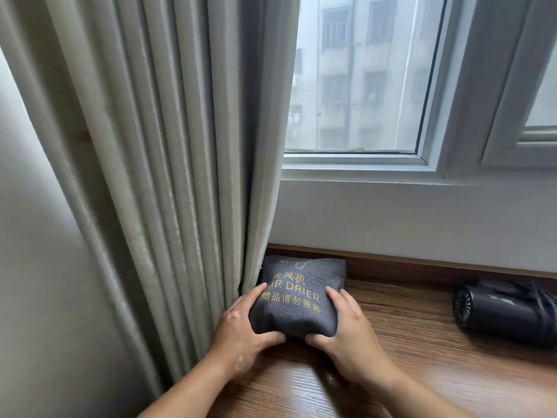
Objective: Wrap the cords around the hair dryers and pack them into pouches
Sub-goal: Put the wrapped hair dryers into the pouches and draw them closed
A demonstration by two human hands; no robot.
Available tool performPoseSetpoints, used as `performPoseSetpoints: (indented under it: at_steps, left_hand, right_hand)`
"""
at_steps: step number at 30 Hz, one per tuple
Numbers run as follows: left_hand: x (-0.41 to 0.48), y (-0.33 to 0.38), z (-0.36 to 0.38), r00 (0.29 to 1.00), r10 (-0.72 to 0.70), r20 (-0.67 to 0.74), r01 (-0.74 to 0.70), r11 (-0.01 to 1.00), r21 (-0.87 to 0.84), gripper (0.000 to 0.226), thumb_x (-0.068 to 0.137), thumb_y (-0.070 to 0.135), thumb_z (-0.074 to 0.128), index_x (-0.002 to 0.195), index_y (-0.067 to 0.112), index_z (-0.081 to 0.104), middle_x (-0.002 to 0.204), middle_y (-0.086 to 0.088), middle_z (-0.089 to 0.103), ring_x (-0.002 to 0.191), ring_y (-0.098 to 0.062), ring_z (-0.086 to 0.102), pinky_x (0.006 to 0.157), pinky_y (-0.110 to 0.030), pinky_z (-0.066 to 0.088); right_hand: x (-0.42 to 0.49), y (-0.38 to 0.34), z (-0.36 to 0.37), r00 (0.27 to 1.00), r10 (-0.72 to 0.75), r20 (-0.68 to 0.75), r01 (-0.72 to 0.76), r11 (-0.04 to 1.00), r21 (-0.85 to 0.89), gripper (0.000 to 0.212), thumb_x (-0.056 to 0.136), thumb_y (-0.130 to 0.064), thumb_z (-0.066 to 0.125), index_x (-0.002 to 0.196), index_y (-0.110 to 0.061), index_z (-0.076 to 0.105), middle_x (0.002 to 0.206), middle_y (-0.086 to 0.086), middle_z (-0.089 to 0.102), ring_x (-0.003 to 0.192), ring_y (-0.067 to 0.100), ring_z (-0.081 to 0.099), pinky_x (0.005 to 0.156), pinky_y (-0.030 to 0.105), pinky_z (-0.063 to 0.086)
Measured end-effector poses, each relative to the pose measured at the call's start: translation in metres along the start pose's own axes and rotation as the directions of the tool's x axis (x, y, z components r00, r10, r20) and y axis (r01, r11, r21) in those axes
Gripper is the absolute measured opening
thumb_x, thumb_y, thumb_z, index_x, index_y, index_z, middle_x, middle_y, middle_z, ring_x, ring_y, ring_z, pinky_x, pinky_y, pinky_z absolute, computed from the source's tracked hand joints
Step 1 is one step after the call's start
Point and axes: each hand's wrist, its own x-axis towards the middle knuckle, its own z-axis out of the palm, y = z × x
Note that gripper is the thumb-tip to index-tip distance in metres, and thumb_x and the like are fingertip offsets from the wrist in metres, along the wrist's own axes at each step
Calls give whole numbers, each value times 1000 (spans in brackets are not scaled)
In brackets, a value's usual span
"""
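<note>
A full dark grey pouch (297,297) with yellow "HAIR DRIER" lettering lies on the wooden sill (407,372), close to the curtain. My left hand (241,330) grips its left side, thumb under the near edge and fingers on top. My right hand (346,330) grips its right side the same way. A black hair dryer (503,310) lies on its side at the far right of the sill, its rear grille facing left and its cord wound around the body. What is inside the pouch is hidden.
A grey pleated curtain (168,176) hangs at the left, touching the pouch's left edge. Behind the sill are a white wall (407,218) and a window (361,79). Bare wood lies between the pouch and the dryer.
</note>
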Motion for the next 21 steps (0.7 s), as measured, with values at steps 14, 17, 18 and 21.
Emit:
performPoseSetpoints:
  at_steps: [14, 17, 18, 21]
  left_hand:
    - [-9, 15, -4, 992, -90, 85, 78, 987, 144, 105, 63, 39, 93, 153, 31, 39, 154, 6, 47, 139, -5, 43, 110, -9, 23]
    - [-26, 28, -7, 986, -134, 102, 105, 962, 251, 107, 70, 45, 88, 158, 23, 30, 158, 0, 40, 145, -13, 38, 113, -12, 21]
    - [-33, 33, -8, 984, -146, 100, 111, 950, 292, 107, 74, 46, 85, 159, 21, 27, 159, -3, 38, 146, -16, 36, 115, -16, 21]
    - [-55, 59, -7, 989, -143, 39, 107, 873, 475, 102, 81, 51, 76, 160, 20, 20, 159, -5, 32, 146, -25, 32, 120, -29, 25]
  right_hand:
    - [-5, 13, -3, 997, 12, 79, -8, 999, -45, 108, 70, -40, 87, 159, -21, 28, 167, 3, 20, 153, 14, 21, 119, 14, 9]
    - [-30, 15, -26, 992, 18, 129, -7, 997, -81, 110, 72, -46, 86, 160, -23, 24, 168, 2, 16, 152, 16, 26, 123, 23, 20]
    - [-41, 19, -36, 991, 17, 135, -3, 995, -101, 111, 72, -48, 86, 160, -25, 23, 168, 1, 16, 150, 17, 30, 123, 28, 25]
    - [-80, 43, -77, 991, 4, 135, 18, 986, -163, 108, 75, -51, 83, 160, -26, 22, 166, -4, 21, 146, 16, 36, 121, 33, 31]
